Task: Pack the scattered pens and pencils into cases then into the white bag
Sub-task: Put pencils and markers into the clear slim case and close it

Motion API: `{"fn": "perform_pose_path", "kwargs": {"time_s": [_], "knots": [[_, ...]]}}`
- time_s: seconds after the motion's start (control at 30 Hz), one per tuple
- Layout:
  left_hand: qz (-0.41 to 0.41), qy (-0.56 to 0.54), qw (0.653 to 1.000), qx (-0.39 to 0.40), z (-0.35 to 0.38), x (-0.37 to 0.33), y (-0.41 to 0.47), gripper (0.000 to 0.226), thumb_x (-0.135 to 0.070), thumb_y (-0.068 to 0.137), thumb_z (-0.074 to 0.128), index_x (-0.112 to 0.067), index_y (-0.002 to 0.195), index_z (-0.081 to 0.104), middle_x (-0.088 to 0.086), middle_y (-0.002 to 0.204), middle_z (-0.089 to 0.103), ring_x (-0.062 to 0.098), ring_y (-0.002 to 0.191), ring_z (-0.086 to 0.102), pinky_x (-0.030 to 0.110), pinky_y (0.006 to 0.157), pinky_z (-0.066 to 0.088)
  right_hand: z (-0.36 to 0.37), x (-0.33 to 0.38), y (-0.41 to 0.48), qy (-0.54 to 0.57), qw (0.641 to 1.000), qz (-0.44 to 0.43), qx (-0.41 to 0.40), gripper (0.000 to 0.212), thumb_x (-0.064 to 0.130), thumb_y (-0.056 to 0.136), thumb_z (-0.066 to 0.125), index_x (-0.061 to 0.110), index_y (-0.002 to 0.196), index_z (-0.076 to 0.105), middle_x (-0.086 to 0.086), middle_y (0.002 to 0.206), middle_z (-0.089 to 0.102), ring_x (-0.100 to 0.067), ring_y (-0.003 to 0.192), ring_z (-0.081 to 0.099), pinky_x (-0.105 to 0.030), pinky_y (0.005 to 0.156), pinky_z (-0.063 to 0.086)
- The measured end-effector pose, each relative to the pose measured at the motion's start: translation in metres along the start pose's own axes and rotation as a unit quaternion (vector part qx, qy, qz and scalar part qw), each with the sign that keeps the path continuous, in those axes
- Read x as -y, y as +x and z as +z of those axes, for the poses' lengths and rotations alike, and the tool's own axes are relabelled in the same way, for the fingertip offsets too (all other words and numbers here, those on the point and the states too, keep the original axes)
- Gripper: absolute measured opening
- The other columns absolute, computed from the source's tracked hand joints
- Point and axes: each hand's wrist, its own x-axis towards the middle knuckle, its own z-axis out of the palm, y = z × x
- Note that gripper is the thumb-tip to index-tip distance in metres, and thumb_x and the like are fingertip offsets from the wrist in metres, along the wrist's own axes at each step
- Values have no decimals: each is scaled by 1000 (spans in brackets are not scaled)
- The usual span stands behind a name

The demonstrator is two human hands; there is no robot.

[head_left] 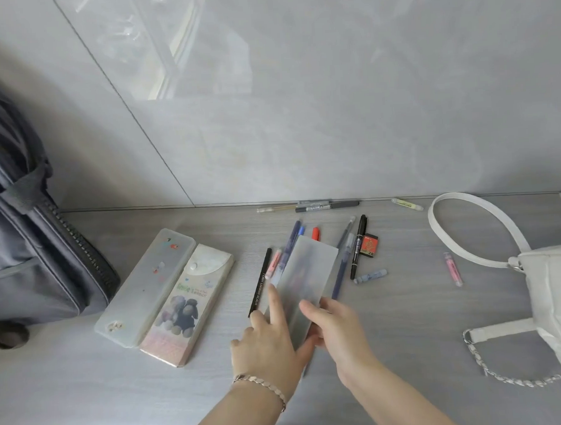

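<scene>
A frosted translucent pencil case is held at its near end by both hands, tilted over several pens. My left hand grips its left edge with the index finger along it. My right hand grips its near right corner. Under and beside the case lie a black pen, a pink highlighter, blue pens, a red-capped pen and a black marker. The white bag rests at the right edge.
Two more cases lie to the left: a frosted one and one with a teddy picture. A grey backpack stands far left. Pens lie along the back wall; a yellow highlighter, pink highlighter, lead box and blue tube are scattered.
</scene>
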Motion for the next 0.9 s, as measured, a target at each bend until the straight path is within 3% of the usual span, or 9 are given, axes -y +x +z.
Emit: {"fn": "perform_pose_path", "kwargs": {"time_s": [0.1,0.2,0.33,0.43,0.53,0.63,0.73,0.8,0.9], "knots": [[-10,-49,999,-6,-3,6,5,91,-67,81,40,-17,146,0,3,126,46,20,110,56,30,83,47,4,2,3,-38,999,-7,19,21,11,87,59,10,66,60,-1,57,57,-12,52,53,-19,51,45],[-52,-104,992,-56,-9,28,17,81,-57,84,47,-14,143,12,4,131,42,22,123,45,32,86,45,7,7,9,-76,995,-11,66,12,14,91,54,10,86,64,-5,72,66,-15,64,63,-20,62,51],[-125,-131,975,-129,-7,79,43,75,-36,80,63,-3,139,29,16,131,42,36,120,40,44,93,42,3,14,14,-110,991,-37,67,15,6,93,47,6,94,62,-6,76,67,-11,67,63,-6,51,46],[-163,-115,977,-74,5,115,56,69,-41,84,58,-7,136,27,12,133,36,32,121,36,40,98,40,3,8,18,-163,983,-37,78,18,2,93,45,6,93,62,-4,75,66,-10,68,62,-5,52,44],[-157,-83,983,-55,17,132,61,66,-51,86,51,-12,134,27,7,133,35,29,123,35,36,102,36,6,0,22,-185,979,-32,81,21,1,92,45,12,86,62,-1,72,67,-9,67,63,-11,62,50],[-160,-119,976,-93,12,143,65,64,-53,88,44,-15,138,32,8,139,34,30,128,31,38,108,28,5,-2,24,-194,977,-38,85,25,1,92,45,17,83,62,-1,74,68,-9,69,63,-18,73,53],[-198,-187,951,-146,-2,163,81,53,-37,92,48,-10,136,38,14,142,35,34,131,28,42,109,26,2,-1,23,-216,971,-53,91,25,1,92,45,18,83,61,0,76,67,-8,71,62,-9,63,49],[-218,-160,958,-99,-5,183,97,62,-30,86,57,-8,138,34,15,143,34,35,132,30,42,109,29,0,-3,22,-231,967,-57,93,24,2,92,45,19,84,61,-1,78,67,-9,72,63,-7,62,48],[-228,-155,961,4,-12,199,113,83,-42,74,68,-13,141,27,14,141,38,34,130,36,41,107,34,0,-6,22,-253,961,-57,95,23,3,91,46,20,85,61,1,79,68,-7,73,63,-8,64,48]]}}
